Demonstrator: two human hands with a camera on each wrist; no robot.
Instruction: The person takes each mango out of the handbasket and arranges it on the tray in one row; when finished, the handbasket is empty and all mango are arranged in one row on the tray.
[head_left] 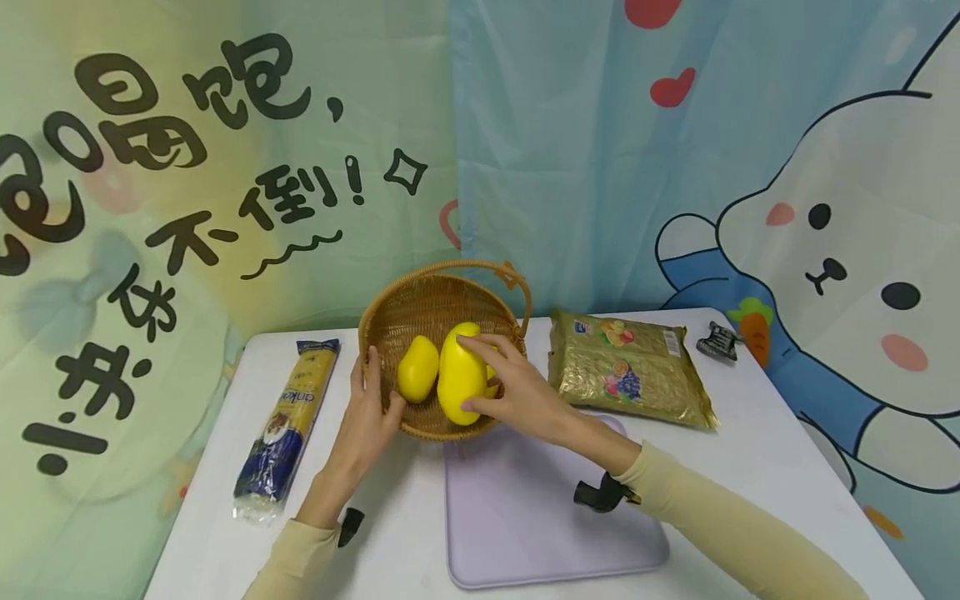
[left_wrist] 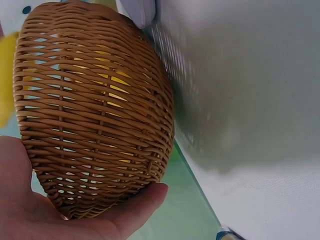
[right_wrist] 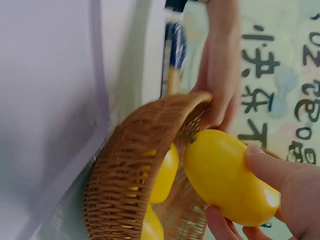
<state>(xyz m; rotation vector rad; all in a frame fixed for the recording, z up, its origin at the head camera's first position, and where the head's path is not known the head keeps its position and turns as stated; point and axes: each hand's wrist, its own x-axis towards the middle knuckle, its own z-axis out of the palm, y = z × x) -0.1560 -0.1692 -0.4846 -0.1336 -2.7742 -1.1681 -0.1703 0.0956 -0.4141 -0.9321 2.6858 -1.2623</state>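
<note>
A brown wicker basket [head_left: 401, 304] is tilted toward me at the back of the table. My left hand [head_left: 366, 421] grips its left rim, thumb over the edge; the left wrist view shows fingers against the woven side [left_wrist: 95, 115]. In my right hand [head_left: 528, 392], a large yellow mango [head_left: 461, 379] is pinched between thumb and fingers at the basket's mouth. Another yellow mango [head_left: 417, 369] lies inside, left of the held one. Further right, a third yellow fruit [right_wrist: 151, 225] shows in the right wrist view, largely hidden from the head view by my hand.
A lilac board [head_left: 555, 525] lies in front of the basket, under my right forearm. Left of it is a long blue and yellow packet [head_left: 288, 425]. To the right lie a gold fruit-printed package [head_left: 630, 367] and a small black wrapped item [head_left: 718, 342]. A printed curtain [head_left: 525, 167] hangs behind.
</note>
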